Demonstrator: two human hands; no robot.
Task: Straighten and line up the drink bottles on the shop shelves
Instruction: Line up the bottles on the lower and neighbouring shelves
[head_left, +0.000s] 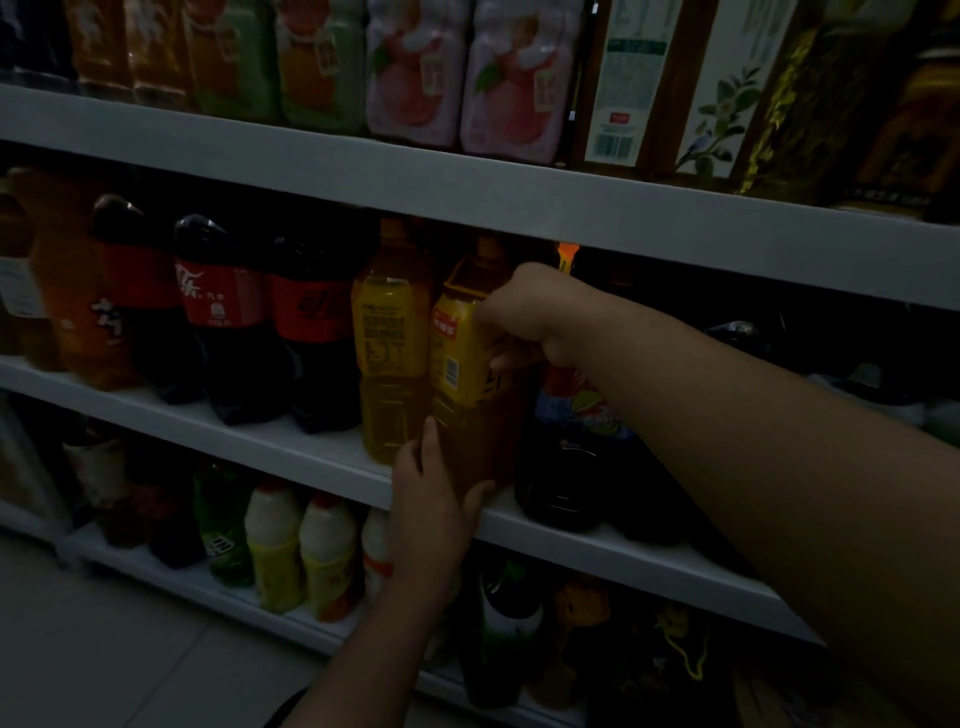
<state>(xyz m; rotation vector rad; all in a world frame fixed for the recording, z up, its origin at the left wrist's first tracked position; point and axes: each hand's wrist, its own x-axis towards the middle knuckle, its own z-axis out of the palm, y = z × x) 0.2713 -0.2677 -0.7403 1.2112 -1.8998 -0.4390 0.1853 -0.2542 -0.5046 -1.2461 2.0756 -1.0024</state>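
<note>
Centre frame: right hand (524, 317) grips the yellow-labelled tea bottle (457, 358) at its label, left hand (428, 499) clasps its base; probably full, heavy and smooth, so hold it low.

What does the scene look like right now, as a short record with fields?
left hand: grips the brown bottle low down
right hand: grips the same bottle at its yellow label
brown bottle: on the middle shelf, near the front edge, beside the yellow bottle
cola bottles: further left, same shelf
lighting: dim
</note>
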